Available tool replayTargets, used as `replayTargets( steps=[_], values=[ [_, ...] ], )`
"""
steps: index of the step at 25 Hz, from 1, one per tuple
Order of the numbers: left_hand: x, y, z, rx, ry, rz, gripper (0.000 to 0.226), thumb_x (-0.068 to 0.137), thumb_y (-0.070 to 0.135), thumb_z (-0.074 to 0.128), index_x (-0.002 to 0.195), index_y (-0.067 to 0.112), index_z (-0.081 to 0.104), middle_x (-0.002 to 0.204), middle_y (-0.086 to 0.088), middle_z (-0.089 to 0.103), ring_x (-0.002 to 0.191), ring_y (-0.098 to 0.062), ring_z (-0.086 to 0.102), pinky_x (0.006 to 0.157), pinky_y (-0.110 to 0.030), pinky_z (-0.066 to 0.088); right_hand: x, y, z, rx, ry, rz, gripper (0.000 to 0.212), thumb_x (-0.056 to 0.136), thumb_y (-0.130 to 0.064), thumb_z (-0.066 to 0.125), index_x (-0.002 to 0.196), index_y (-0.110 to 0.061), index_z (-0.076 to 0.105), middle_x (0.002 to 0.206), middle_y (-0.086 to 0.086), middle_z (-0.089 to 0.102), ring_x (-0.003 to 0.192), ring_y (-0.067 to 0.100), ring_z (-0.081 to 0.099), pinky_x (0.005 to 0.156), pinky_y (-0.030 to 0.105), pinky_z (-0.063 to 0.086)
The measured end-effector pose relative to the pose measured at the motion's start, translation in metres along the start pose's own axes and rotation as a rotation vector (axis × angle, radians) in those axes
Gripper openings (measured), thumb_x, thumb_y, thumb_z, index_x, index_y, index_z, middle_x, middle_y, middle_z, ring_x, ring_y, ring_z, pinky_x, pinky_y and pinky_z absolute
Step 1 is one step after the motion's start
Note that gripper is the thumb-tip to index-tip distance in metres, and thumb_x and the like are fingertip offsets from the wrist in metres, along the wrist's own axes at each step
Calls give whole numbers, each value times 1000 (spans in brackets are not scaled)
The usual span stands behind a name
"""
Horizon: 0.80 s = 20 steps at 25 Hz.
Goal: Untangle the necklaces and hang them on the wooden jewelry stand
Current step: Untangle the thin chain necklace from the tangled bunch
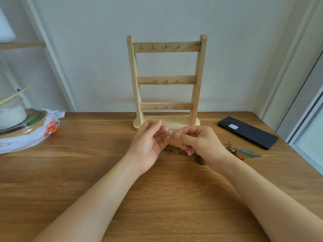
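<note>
**Both hands pinch one fine chain in front of the stand**

Far out from my left hand (148, 142), a white plastic bag (36, 137) runs off the frame edge. A covered bowl (26, 119) sits in the bag, and on top of it is a clear tub (11, 113) holding something white that I can't identify. Thin pale sticks (16, 94) lie across the tub.

The left hand faces me with its fingers curled, pinching a thin chain (168, 131). Straight beyond both hands stands the one wooden jewelry stand (167, 81). It has three rails carrying five, three and five hooks.

My right hand (201, 144) pinches the same chain, its fingertips just beside the left's. Under the two hands a brownish heap of chain (174, 150) lies on the table (157, 198). It is partly hidden, so I can't count the necklaces in it. A dark pendant (201, 161) peeks out beneath the right wrist.

Just right of that hand lies one feather pendant (250, 151) with small pieces around it — how they join is too fine to tell. Farther right lies one black phone (247, 131), its camera side up.
</note>
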<state>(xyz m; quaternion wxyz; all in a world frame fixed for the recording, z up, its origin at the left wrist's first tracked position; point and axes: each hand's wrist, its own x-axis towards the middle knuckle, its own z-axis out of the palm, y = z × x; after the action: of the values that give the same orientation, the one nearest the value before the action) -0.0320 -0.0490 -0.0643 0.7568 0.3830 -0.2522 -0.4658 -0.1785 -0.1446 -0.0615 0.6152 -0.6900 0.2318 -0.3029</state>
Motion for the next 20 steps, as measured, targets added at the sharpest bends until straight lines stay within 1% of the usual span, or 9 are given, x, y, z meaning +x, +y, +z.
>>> replayTargets(
  steps=[3,5,7,8,10,12,14,16,20],
  values=[
    [-2,3,-1,-44,-13,-13,15,98,9,58,85,17,56,70,0,56,70,-15,62,70,-28,54,1,1,-2,-42,33,-13,14,89,-15,74,93,-1,75,57,5,59,46,10,49,48,20,45],
    [-2,7,-4,-61,-61,-28,19,93,-1,56,94,18,57,72,0,53,71,-14,60,70,-27,53,2,2,-4,-68,46,-9,13,90,-17,74,92,-4,75,57,3,59,46,11,49,50,21,45],
    [-2,7,-8,27,-112,-31,34,85,-9,56,107,17,62,74,1,50,72,-13,57,70,-28,52,3,4,-6,-73,52,-3,13,91,-18,73,90,-5,75,56,2,58,46,12,49,50,21,45],
    [-1,6,-9,111,-121,-16,41,82,-13,56,109,17,65,76,2,48,71,-13,54,70,-27,51,3,3,-7,-69,52,-3,13,92,-18,72,90,-6,76,56,2,58,46,13,48,50,21,44],
    [-1,3,-8,270,-104,27,47,83,-19,57,106,19,72,78,4,46,69,-11,51,70,-27,49,4,3,-7,-67,61,-8,13,92,-18,72,89,-5,75,57,4,57,47,14,48,51,22,44],
    [-3,1,-6,362,-81,61,39,85,-14,62,99,20,75,78,6,49,69,-10,51,70,-27,47,4,3,-7,-71,71,-9,14,92,-17,72,90,-3,75,58,5,56,48,15,47,51,23,43],
    [-5,0,-4,414,-67,77,23,87,-3,69,95,18,76,73,8,56,67,-9,51,70,-27,45,4,3,-7,-82,64,-13,15,92,-18,72,92,-4,75,58,5,57,49,16,49,52,25,45],
    [-5,-1,-4,433,-34,74,12,89,7,72,93,17,76,72,7,61,67,-10,52,70,-27,45,3,2,-7,-98,44,-22,14,92,-20,72,93,-6,76,59,4,59,51,17,51,54,26,46],
    [-2,1,-3,323,80,44,8,92,13,68,88,17,74,78,4,66,77,-13,59,73,-30,48,-1,-1,-6,-163,17,-47,9,92,-19,72,93,-12,76,60,4,63,50,14,55,57,21,50]
  ],
)
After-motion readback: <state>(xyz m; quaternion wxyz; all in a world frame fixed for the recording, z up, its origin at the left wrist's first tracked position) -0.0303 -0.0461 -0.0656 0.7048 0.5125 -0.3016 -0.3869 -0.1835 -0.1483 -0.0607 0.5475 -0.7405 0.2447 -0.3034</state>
